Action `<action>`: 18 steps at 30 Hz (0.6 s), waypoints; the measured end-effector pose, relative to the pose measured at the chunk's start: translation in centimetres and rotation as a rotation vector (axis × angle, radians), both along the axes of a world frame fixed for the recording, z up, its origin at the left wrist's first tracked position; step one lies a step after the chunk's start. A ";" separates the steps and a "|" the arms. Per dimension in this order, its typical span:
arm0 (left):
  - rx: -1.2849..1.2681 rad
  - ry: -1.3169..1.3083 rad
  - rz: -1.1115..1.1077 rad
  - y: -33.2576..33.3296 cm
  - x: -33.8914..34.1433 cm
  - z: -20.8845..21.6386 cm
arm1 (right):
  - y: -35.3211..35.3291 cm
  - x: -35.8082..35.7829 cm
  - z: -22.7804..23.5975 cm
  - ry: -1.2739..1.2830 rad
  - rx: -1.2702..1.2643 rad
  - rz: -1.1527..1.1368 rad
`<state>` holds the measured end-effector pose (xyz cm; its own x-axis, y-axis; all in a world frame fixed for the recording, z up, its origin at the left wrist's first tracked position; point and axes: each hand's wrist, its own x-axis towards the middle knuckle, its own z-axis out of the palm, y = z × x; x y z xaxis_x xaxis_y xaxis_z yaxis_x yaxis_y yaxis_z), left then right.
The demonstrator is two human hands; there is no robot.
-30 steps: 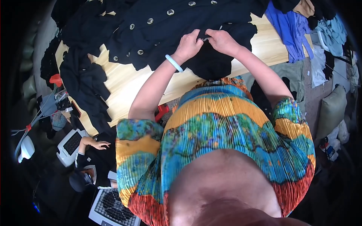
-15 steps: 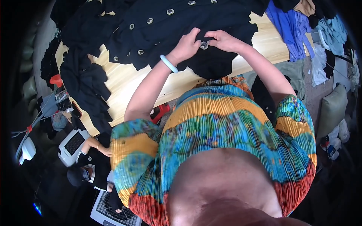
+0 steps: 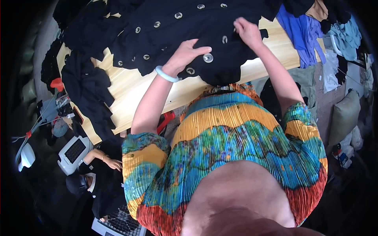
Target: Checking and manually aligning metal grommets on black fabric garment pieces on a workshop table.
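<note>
A black garment (image 3: pixel 173 39) with large round buttons lies spread over the wooden table. My left hand (image 3: pixel 185 57), a pale bangle at its wrist, rests on the cloth with thumb and forefinger apart. Just beyond its thumb tip sits a round button (image 3: pixel 208 58). Farther right, my right hand (image 3: pixel 249 32) is over the same garment, its fingers drawn together in a pinch. A small pale bit shows at those fingertips, too small to name. Between the hands another button (image 3: pixel 225 39) looks tilted on edge.
The wooden table (image 3: pixel 132 88) has its near edge at my waist. Blue-purple clothes (image 3: pixel 297 35) hang at its right end, black cloth (image 3: pixel 88 88) at its left. Another person's hand (image 3: pixel 114 164) and a grey machine (image 3: pixel 75 153) are at lower left. A cushion (image 3: pixel 344 118) stands at right.
My hands have come apart. The right moved up and to the right and closed into a pinch; the left shifted slightly left and down. More buttons now show between them.
</note>
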<state>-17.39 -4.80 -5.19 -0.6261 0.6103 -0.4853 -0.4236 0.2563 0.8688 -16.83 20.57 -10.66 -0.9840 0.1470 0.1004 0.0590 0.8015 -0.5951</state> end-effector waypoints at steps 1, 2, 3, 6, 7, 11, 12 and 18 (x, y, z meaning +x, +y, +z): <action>0.032 -0.041 0.087 -0.5 0.4 1.7 | -0.8 -1.0 1.6 0.060 -0.043 0.026; 0.064 -0.076 0.175 -1.1 1.0 3.8 | -1.8 -2.1 3.5 0.125 -0.086 0.054; 0.079 -0.090 0.297 -2.1 1.3 3.6 | -3.2 -2.9 5.4 0.154 -0.120 0.083; 0.101 -0.192 0.442 -5.5 1.3 -1.2 | -6.0 -5.1 7.0 0.294 -0.151 0.323; -0.003 -0.133 0.419 -6.3 1.3 -2.9 | -6.3 -5.4 6.0 0.279 -0.181 0.333; -0.208 -0.002 0.375 -7.3 1.9 -7.3 | -6.9 -3.0 3.8 -0.141 -0.231 0.556; -0.243 0.077 0.300 -7.3 1.5 -7.7 | -6.9 -2.1 3.4 -0.170 -0.117 0.622; -0.249 0.123 0.327 -3.2 -1.8 -4.5 | -8.2 -0.2 3.3 -0.012 0.204 0.699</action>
